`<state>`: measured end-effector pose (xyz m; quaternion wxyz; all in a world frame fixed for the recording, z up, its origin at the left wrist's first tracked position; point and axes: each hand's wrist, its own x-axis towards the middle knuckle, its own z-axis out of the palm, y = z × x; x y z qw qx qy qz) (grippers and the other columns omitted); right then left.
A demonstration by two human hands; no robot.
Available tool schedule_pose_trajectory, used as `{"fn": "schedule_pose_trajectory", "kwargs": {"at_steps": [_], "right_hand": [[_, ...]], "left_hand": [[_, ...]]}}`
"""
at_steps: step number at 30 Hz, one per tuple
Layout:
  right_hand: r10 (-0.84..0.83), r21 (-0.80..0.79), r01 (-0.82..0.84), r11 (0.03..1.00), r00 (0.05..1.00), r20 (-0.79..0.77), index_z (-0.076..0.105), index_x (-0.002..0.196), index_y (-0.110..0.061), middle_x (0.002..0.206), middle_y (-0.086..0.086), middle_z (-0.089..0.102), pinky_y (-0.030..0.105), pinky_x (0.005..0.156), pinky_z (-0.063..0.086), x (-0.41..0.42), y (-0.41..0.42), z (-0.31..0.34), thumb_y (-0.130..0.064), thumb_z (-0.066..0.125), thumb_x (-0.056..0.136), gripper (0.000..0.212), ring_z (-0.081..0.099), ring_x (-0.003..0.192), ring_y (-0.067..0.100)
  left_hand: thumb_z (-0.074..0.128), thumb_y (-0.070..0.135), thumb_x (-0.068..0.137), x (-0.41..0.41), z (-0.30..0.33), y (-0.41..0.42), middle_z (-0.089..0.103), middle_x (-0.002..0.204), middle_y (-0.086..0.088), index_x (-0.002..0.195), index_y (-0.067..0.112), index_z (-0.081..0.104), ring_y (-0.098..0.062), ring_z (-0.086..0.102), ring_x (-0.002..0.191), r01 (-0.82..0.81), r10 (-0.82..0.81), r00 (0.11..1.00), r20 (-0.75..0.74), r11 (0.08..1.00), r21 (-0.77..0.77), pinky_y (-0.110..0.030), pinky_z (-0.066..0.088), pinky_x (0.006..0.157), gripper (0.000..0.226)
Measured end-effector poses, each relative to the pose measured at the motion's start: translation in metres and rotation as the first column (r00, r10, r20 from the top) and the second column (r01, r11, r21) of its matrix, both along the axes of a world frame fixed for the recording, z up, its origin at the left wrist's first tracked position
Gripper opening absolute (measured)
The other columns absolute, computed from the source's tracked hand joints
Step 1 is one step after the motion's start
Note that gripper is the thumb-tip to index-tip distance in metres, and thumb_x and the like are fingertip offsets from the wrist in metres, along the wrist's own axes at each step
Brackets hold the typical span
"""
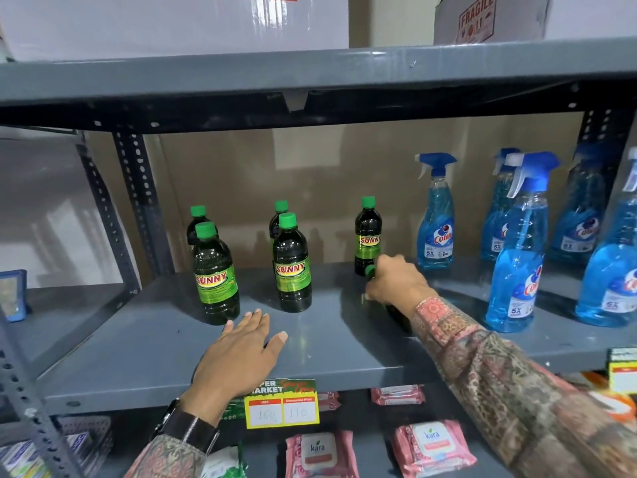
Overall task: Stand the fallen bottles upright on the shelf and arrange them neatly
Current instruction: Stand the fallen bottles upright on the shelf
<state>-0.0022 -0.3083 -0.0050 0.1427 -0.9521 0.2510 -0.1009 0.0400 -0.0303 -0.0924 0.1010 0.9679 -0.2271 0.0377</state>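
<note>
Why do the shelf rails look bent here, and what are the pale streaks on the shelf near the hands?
Head view: the wide-angle lens bows the upper shelf beam and tilts the edge posts. The shelf is glossy, so it mirrors the green bottles as pale streaks near the left hand. The right hand is slightly soft.

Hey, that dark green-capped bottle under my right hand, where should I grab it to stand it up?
Grip the dark green-capped bottle around its neck and shoulder, coming from above and the right, as your right hand does. It appears tilted, cap toward the back, body mostly hidden under your wrist, so the narrow neck is the reachable part.
</note>
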Motion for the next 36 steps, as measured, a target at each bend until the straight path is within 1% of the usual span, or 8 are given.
{"fn": "schedule_pose_trajectory", "kwargs": {"at_steps": [5, 8, 11, 16, 22, 27, 33, 36], "right_hand": [[0.103, 0.418, -0.273, 0.866, 0.917, 0.386, 0.050, 0.151, -0.016, 0.142, 0.013, 0.063, 0.039, 0.107, 0.050, 0.020, 0.011, 0.001, -0.026, 0.086, 0.085, 0.077, 0.063, 0.128, 0.034], [0.047, 0.437, -0.447, 0.781, 0.739, 0.672, 0.042, 0.158, -0.020, 0.146, 0.010, 0.059, 0.037, 0.111, 0.044, 0.030, 0.018, -0.006, -0.011, 0.087, 0.084, 0.087, 0.059, 0.130, 0.025], [0.017, 0.414, -0.540, 0.733, 0.623, 0.782, 0.041, 0.157, -0.026, 0.150, 0.009, 0.051, 0.053, 0.120, 0.043, 0.036, 0.018, -0.017, 0.002, 0.083, 0.081, 0.091, 0.055, 0.138, 0.027], [-0.022, 0.392, -0.580, 0.714, 0.542, 0.840, 0.038, 0.156, -0.026, 0.151, 0.009, 0.046, 0.058, 0.122, 0.039, 0.037, 0.010, -0.035, 0.008, 0.078, 0.080, 0.093, 0.049, 0.144, 0.030], [-0.037, 0.427, -0.550, 0.718, 0.582, 0.812, 0.031, 0.157, -0.024, 0.151, 0.008, 0.048, 0.053, 0.122, 0.041, 0.038, 0.005, -0.049, -0.002, 0.084, 0.080, 0.096, 0.053, 0.139, 0.027], [-0.026, 0.402, -0.418, 0.814, 0.667, 0.745, 0.034, 0.147, -0.026, 0.136, 0.000, 0.051, 0.038, 0.108, 0.048, 0.039, 0.001, -0.058, -0.042, 0.095, 0.064, 0.105, 0.056, 0.124, 0.020], [-0.051, 0.445, -0.396, 0.803, 0.699, 0.714, 0.030, 0.134, -0.041, 0.109, -0.006, 0.067, 0.030, 0.076, 0.053, 0.043, 0.001, -0.062, -0.028, 0.078, 0.063, 0.087, 0.071, 0.092, 0.013], [-0.030, 0.443, -0.424, 0.790, 0.694, 0.719, 0.031, 0.141, -0.034, 0.112, -0.002, 0.069, 0.029, 0.076, 0.056, 0.043, 0.001, -0.061, -0.026, 0.082, 0.067, 0.090, 0.070, 0.091, 0.010]], "left_hand": [[0.015, 0.065, 0.104, -0.001, 0.000, 0.000, 0.006, 0.176, 0.004, 0.167, 0.019, 0.012, -0.012, 0.003, 0.162, 0.000, 0.000, 1.000, 0.005, 1.000, -0.009, -0.035, -0.002, 0.128, 0.078], [0.015, 0.066, 0.104, -0.002, 0.000, 0.000, 0.006, 0.176, 0.003, 0.167, 0.020, 0.011, -0.012, 0.003, 0.162, 0.001, -0.001, 1.000, 0.014, 1.000, -0.010, -0.034, -0.003, 0.126, 0.078], [0.015, 0.066, 0.104, -0.001, 0.000, 0.001, 0.006, 0.176, 0.003, 0.167, 0.019, 0.012, -0.012, 0.003, 0.162, 0.003, -0.003, 1.000, 0.015, 1.000, -0.010, -0.034, -0.003, 0.127, 0.079], [0.015, 0.066, 0.104, -0.001, -0.002, 0.001, 0.005, 0.176, 0.005, 0.167, 0.020, 0.011, -0.010, 0.001, 0.162, 0.002, -0.002, 1.000, 0.017, 1.000, -0.009, -0.033, -0.004, 0.126, 0.078], [0.015, 0.065, 0.105, -0.001, -0.002, 0.000, 0.003, 0.176, 0.006, 0.167, 0.021, 0.009, -0.009, 0.000, 0.161, -0.006, 0.006, 1.000, 0.020, 1.000, -0.014, -0.030, -0.007, 0.123, 0.077], [0.015, 0.065, 0.105, 0.000, -0.004, -0.002, 0.004, 0.176, 0.006, 0.167, 0.020, 0.010, -0.008, -0.001, 0.161, -0.006, 0.006, 1.000, 0.013, 1.000, -0.002, -0.032, -0.005, 0.126, 0.077], [0.015, 0.066, 0.104, -0.003, -0.006, 0.001, 0.003, 0.176, 0.008, 0.167, 0.022, 0.010, -0.007, -0.001, 0.161, -0.006, 0.006, 1.000, 0.012, 1.000, -0.008, -0.029, -0.008, 0.123, 0.077], [0.015, 0.066, 0.104, -0.002, -0.004, 0.003, 0.004, 0.176, 0.007, 0.167, 0.022, 0.011, -0.007, -0.001, 0.161, -0.011, 0.012, 1.000, 0.019, 1.000, -0.014, -0.029, -0.008, 0.123, 0.078]]}}
